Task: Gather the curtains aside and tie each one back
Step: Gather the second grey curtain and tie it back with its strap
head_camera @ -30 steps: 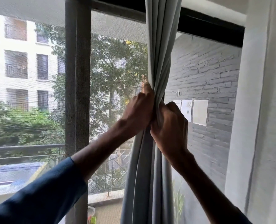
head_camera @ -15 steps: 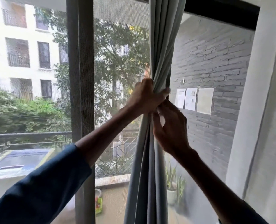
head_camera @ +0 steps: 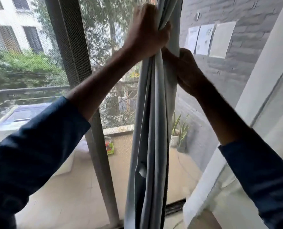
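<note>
My left hand grips the bunched grey curtain high up and my right hand clutches it just below, so it hangs before the window, gathered, I judge, but not yet tied back.

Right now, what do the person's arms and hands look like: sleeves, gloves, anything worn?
The left hand and right hand are bare: no gloves, rings or watch visible. A dark navy-blue fabric sleeve covers the left arm and a matching right sleeve the other, both ending mid-forearm, without markings.
</note>
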The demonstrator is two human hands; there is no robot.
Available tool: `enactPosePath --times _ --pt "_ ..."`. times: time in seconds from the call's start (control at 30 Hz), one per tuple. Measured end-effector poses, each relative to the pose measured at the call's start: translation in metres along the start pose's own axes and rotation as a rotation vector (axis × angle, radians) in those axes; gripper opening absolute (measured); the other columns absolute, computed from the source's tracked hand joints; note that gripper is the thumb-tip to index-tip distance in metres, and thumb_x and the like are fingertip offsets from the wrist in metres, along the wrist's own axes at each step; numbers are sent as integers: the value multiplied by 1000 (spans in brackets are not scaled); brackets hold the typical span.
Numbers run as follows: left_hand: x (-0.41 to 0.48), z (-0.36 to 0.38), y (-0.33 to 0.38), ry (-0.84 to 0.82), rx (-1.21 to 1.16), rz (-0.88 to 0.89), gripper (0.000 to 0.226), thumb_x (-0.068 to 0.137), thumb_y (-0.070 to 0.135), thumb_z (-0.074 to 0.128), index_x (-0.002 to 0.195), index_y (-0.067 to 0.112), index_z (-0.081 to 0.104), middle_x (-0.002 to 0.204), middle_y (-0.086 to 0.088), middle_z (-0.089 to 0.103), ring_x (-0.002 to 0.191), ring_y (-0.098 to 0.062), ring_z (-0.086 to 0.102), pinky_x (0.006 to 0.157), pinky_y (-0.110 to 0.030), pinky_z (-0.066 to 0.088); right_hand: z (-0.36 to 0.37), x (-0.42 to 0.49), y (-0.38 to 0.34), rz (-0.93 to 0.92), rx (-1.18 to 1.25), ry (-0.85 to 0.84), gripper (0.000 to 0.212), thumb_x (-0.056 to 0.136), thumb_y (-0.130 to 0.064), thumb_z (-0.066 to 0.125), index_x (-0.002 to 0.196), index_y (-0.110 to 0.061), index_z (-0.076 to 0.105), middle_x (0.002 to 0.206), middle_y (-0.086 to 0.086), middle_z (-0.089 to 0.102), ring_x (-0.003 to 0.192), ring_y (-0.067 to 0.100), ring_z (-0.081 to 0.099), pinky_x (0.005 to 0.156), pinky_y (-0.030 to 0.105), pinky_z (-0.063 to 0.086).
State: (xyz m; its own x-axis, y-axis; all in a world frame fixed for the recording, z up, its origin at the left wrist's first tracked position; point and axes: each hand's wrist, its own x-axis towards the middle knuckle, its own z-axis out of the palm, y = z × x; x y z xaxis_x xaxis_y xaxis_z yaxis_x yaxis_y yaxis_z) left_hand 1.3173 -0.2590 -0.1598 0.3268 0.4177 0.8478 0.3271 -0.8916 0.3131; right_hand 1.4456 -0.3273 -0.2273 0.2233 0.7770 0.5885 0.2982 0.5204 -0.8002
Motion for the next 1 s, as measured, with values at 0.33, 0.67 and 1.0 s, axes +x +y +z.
enactPosePath --times 0.33,0.67,1.0 --pt "-155 55 -43 -82 121 -154 39 95 38 59 85 0 63 70 -12 53 67 -25 51 58 -31 33 39 -93 129 309 -9 65 24 87 -36 67 79 -13 68 68 -4 65 63 9 60 53 21 45" --pt "-258 80 -54 -312 93 -316 32 96 39 55 84 11 64 66 -10 64 57 -31 60 53 -31 45 58 -189 197 527 112 36 27 89 -39 60 86 -15 73 79 4 67 78 19 61 69 33 44" --pt "-252 79 -58 -405 255 -286 33 98 41 48 81 13 52 79 -7 59 82 -31 62 65 -37 44 48 -201 202 520 350 -160 31 81 -37 78 111 -29 76 113 0 75 108 14 69 88 24 54"
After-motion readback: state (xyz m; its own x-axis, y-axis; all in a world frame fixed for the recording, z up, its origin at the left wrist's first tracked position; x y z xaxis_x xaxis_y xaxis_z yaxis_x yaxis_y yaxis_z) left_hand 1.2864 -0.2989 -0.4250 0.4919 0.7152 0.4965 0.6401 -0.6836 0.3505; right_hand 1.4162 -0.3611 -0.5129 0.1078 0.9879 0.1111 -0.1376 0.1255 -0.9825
